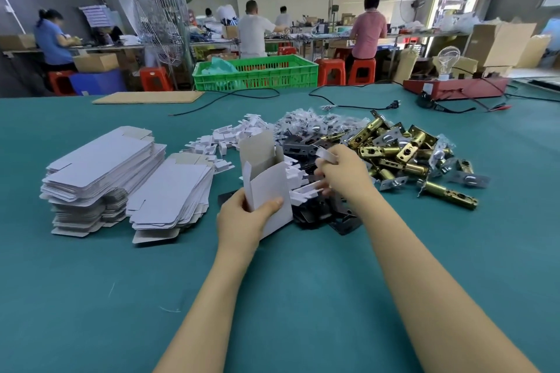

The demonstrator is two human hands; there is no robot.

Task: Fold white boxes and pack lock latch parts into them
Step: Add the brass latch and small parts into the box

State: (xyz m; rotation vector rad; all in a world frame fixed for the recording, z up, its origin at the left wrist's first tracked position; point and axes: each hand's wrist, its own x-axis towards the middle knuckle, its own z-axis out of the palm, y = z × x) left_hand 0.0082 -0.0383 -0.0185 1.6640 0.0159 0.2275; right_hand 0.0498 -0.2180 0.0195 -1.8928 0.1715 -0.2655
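Left hand (242, 215): grips the lower part of a folded white box (266, 182), thumb across its front panel, the other digits behind it.
White box: held upright just above the desk (91, 297), top open, its tall grey-lined flap standing at the far side.
Right hand (342, 174): fingers (321, 174) curled round small white card inserts (306, 189), just right of the box; a white strip lies pinched at the top of the hand.
Lock latch parts (406, 157): a heap of brass and silver latches on the desk, right of and beyond the right hand.
Black plates (321, 212): a pile beneath and in front of the right fingers.
Flat box blanks (121, 179): two stacks on the desk, well left of the left hand.
Loose white inserts (224, 139): scattered beyond the box.
Bagged small parts (306, 123): a pile beyond both hands.
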